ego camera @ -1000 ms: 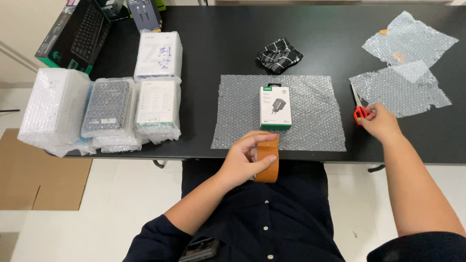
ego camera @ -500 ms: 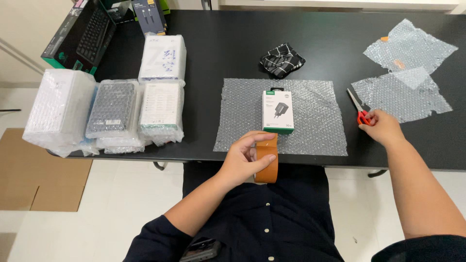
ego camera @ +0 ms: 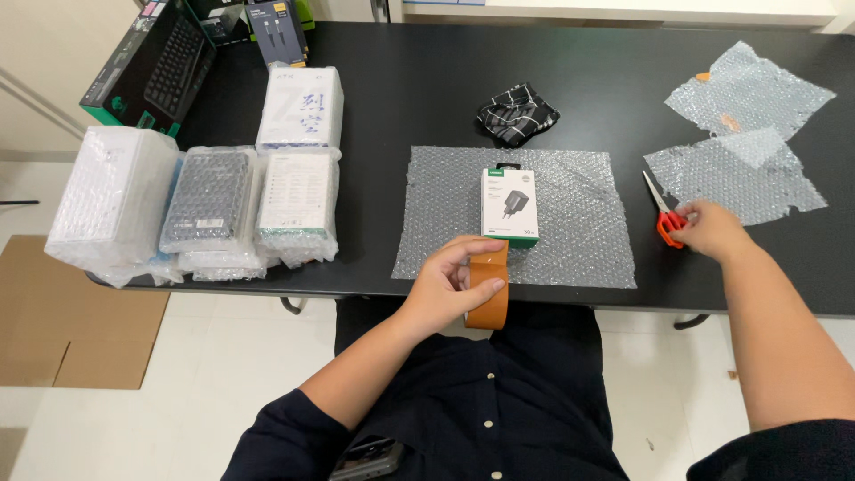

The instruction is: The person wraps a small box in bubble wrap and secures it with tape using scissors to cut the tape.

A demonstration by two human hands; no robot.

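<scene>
My left hand [ego camera: 448, 282] grips a brown roll of packing tape [ego camera: 489, 289] at the table's near edge, just below a sheet of bubble wrap [ego camera: 570, 223]. A small white charger box [ego camera: 509, 206] lies upright on that sheet. Off to the right, my right hand [ego camera: 710, 229] rests on the table with its fingers on the orange handles of a pair of scissors [ego camera: 660, 207], whose blades point away from me.
Several bubble-wrapped boxes [ego camera: 209, 209] sit at the table's left end, with a keyboard box [ego camera: 156, 67] behind them. A black checked cloth [ego camera: 517, 112] lies beyond the sheet. Loose bubble wrap pieces [ego camera: 739, 134] lie at the far right. Flat cardboard [ego camera: 62, 330] is on the floor.
My right hand has stayed on the scissors handles, shifting slightly. My left hand keeps hold of the tape roll. The view has drifted a little.
</scene>
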